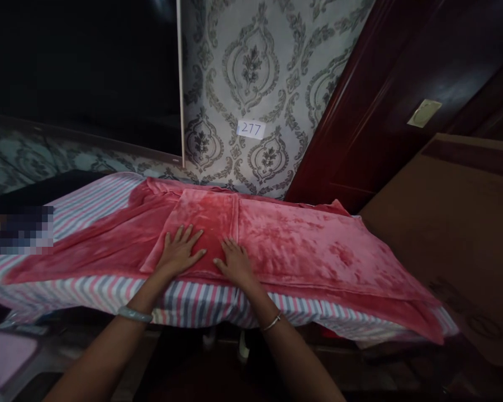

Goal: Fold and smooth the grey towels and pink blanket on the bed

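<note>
A red plush blanket point(302, 245) lies spread across a table, partly folded over itself. My left hand point(179, 250) rests flat on the folded section, fingers spread, left of a raised fold edge. Just to its right, my right hand point(233, 260) presses flat on the same section, its fingertips near that fold edge. Neither hand grips the cloth. Under the blanket is a striped tablecloth point(188, 301) in pink, white and grey, hanging over the front edge.
Behind the table is a patterned wall with a paper label point(251, 129) reading 277. A large dark television screen point(79, 72) hangs at upper left. On the right stand a cardboard box point(452, 234) and a dark red door point(385, 100). A blurred patch covers something at far left.
</note>
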`<state>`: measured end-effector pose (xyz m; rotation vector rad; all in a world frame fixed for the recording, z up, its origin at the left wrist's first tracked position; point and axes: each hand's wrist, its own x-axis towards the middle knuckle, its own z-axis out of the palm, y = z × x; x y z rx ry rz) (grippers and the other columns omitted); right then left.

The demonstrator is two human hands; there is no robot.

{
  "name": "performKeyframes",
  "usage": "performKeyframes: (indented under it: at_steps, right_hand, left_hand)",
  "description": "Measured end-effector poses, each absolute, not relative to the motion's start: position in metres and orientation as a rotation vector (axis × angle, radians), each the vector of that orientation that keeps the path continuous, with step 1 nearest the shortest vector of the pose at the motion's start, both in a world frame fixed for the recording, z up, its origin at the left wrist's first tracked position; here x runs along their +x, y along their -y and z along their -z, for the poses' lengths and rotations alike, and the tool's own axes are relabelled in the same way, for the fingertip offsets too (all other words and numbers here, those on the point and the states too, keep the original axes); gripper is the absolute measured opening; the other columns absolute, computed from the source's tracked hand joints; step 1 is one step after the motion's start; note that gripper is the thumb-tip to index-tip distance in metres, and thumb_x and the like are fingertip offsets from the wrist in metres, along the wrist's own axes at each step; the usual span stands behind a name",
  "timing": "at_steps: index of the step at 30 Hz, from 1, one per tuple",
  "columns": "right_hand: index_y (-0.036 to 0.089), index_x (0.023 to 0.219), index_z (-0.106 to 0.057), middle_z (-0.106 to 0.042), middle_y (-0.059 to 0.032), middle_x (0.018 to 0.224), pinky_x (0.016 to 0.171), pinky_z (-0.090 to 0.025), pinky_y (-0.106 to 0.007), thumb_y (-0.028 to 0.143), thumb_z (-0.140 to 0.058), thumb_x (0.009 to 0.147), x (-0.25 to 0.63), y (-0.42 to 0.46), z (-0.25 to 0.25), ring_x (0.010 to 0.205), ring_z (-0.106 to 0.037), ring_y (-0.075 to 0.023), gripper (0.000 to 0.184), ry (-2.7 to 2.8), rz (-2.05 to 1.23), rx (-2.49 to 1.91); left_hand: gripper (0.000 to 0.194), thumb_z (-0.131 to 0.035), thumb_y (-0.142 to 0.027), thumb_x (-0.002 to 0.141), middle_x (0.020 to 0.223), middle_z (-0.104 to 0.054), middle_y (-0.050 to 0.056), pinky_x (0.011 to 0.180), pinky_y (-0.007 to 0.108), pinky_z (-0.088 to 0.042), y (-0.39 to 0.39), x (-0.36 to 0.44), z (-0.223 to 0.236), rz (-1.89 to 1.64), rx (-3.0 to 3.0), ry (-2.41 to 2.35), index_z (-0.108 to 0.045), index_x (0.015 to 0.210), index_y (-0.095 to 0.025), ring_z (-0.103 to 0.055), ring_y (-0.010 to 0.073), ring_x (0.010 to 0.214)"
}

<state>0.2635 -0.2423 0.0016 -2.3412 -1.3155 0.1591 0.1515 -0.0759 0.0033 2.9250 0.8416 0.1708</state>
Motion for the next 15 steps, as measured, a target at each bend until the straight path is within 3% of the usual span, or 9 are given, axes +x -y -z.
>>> performKeyframes:
  at_steps: [2,4,6,10,15]
  right_hand:
    - [0.014,0.145,-0.058,-0.056,-0.0148,0.151,0.122,-0.033,-0.048,0.033,-0.053,0.099,0.269,0.234,-0.012,0.143,-0.049,-0.0271,0.050,1.297,-0.139,-2.317]
    - [0.012,0.145,-0.058,-0.059,-0.0139,0.149,0.121,-0.035,-0.039,0.027,-0.044,0.101,0.273,0.219,-0.021,0.139,-0.052,-0.0224,0.048,1.287,-0.103,-2.250]
    - [0.011,0.150,-0.051,-0.051,-0.0125,0.157,0.123,-0.032,-0.035,0.025,-0.040,0.102,0.272,0.202,-0.024,0.146,-0.045,-0.0190,0.052,1.331,-0.059,-2.188]
    - [0.016,0.157,-0.041,-0.033,-0.0094,0.167,0.129,-0.018,-0.048,0.031,-0.042,0.103,0.264,0.180,-0.011,0.157,-0.024,-0.0211,0.056,1.443,-0.071,-2.238]
    - [0.015,0.159,-0.036,-0.026,-0.0081,0.170,0.130,-0.013,-0.045,0.043,-0.039,0.106,0.265,0.187,0.005,0.159,-0.018,-0.0202,0.061,1.402,-0.171,-2.349]
  left_hand:
    - [0.073,-0.049,-0.055,0.097,0.170,-0.026,0.013,0.124,0.068,-0.014,0.075,0.151,-0.001,-0.208,2.920,-0.833,-0.035,0.161,-0.024,-0.019,0.0366,0.159]
    - [0.077,-0.051,-0.057,0.095,0.169,-0.029,0.013,0.125,0.068,-0.014,0.074,0.151,0.002,-0.254,2.912,-0.815,-0.034,0.161,-0.022,-0.021,0.0371,0.158]
    - [0.079,-0.052,-0.057,0.094,0.168,-0.031,0.014,0.125,0.067,-0.015,0.073,0.150,0.005,-0.286,2.907,-0.801,-0.034,0.161,-0.020,-0.022,0.0369,0.158]
    - [0.076,-0.050,-0.051,0.094,0.167,-0.033,0.013,0.125,0.066,-0.016,0.071,0.149,0.008,-0.293,2.921,-0.793,-0.036,0.160,-0.018,-0.023,0.0359,0.158]
    - [0.071,-0.052,-0.053,0.093,0.165,-0.038,0.013,0.123,0.068,-0.020,0.066,0.150,0.015,-0.369,2.953,-0.755,-0.047,0.155,-0.021,-0.028,0.0378,0.156]
